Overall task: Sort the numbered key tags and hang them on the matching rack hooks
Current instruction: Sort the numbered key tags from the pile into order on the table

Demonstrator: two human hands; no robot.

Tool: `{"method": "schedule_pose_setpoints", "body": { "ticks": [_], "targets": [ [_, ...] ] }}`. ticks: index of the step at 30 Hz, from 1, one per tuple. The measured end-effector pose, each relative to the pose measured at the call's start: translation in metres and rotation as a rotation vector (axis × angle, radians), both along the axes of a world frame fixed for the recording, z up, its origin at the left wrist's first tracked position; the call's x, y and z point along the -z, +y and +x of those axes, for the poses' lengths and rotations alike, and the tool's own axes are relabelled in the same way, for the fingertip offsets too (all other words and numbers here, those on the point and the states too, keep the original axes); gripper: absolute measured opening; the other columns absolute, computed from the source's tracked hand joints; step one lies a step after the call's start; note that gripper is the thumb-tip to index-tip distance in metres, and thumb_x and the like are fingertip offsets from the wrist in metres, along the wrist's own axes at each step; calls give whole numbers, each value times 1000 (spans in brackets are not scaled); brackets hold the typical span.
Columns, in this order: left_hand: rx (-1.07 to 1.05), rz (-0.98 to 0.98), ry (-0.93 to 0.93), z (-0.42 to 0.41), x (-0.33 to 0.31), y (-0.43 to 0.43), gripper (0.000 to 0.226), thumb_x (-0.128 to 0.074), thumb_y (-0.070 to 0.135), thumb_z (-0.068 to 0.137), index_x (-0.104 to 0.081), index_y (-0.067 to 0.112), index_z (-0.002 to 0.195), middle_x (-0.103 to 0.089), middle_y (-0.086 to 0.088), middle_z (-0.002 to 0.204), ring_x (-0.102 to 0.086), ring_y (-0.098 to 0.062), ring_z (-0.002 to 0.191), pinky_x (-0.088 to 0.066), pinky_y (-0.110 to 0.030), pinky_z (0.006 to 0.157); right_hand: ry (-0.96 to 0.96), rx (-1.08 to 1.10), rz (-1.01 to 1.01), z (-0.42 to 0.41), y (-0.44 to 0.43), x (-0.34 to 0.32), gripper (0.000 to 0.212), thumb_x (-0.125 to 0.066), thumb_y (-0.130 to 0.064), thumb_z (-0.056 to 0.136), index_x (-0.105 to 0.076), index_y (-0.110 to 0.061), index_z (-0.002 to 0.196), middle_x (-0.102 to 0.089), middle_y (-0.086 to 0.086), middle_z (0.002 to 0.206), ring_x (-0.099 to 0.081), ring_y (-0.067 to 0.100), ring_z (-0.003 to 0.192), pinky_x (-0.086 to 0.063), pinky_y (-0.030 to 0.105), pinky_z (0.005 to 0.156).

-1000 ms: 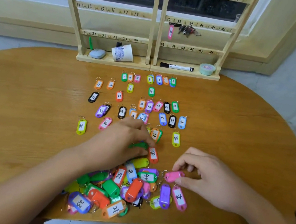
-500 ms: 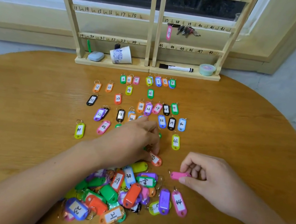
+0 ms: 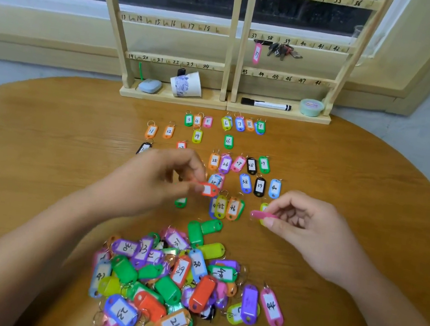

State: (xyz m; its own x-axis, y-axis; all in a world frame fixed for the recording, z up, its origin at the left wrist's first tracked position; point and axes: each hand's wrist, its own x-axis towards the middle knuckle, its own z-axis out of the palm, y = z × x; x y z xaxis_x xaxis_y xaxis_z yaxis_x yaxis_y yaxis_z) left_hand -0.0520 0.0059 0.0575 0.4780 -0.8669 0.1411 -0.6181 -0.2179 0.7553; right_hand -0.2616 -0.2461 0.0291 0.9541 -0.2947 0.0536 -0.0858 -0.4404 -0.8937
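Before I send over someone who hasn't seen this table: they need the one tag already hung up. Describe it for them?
Find the wooden rack at the far edge of the table, then the rail numbered 37 to 42 on its right panel. At that rail's left end hangs a pink tag beside a bunch of keys. It is the only coloured tag on the rack.

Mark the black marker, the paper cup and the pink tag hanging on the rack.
black marker (image 3: 266,104), head view, middle of its barrel.
paper cup (image 3: 188,84), head view, its printed side wall.
hanging pink tag (image 3: 257,54), head view, its white label.
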Motion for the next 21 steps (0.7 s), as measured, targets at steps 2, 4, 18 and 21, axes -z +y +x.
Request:
{"method": "schedule_pose_setpoints", "body": {
  "ticks": [2, 4, 18, 21],
  "targets": [
    [-28, -36, 94, 12, 0, 8, 8, -78, 19, 98, -75, 26, 99, -76, 0, 95, -71, -27, 80, -58, -46, 77, -54, -15, 28, 16, 1, -3, 28, -84, -2, 88, -78, -29, 91, -70, 1, 93, -64, 15, 80, -52, 28, 73],
    [-69, -81, 187, 22, 3, 14, 8, -76, 17, 97, -79, 23, 102, -79, -3, 99, -72, -34, 90, -58, -43, 84, -106, -12, 43, 33, 2, -5, 31, -81, 4, 88, -78, -27, 90, -67, 8, 98, -64, 21, 85, -53, 36, 73],
    [-227, -130, 467, 34, 40, 7, 39, -93, 5, 76, -64, 6, 103, -79, -18, 95, -70, -22, 78, -56, -25, 62, -183, 55, 256, 85, 10, 17, 21, -74, 7, 93, -80, -9, 104, -80, 9, 104, -73, 19, 94, -58, 26, 83],
    [-255, -130, 446, 34, 43, 7, 26, -93, 12, 76, -74, 9, 94, -79, -13, 91, -68, -17, 73, -54, -29, 62, -215, 66, 260, 83, 10, 16, 16, -72, -1, 97, -81, -12, 105, -80, 9, 99, -73, 19, 89, -56, 24, 76]
  ]
}}
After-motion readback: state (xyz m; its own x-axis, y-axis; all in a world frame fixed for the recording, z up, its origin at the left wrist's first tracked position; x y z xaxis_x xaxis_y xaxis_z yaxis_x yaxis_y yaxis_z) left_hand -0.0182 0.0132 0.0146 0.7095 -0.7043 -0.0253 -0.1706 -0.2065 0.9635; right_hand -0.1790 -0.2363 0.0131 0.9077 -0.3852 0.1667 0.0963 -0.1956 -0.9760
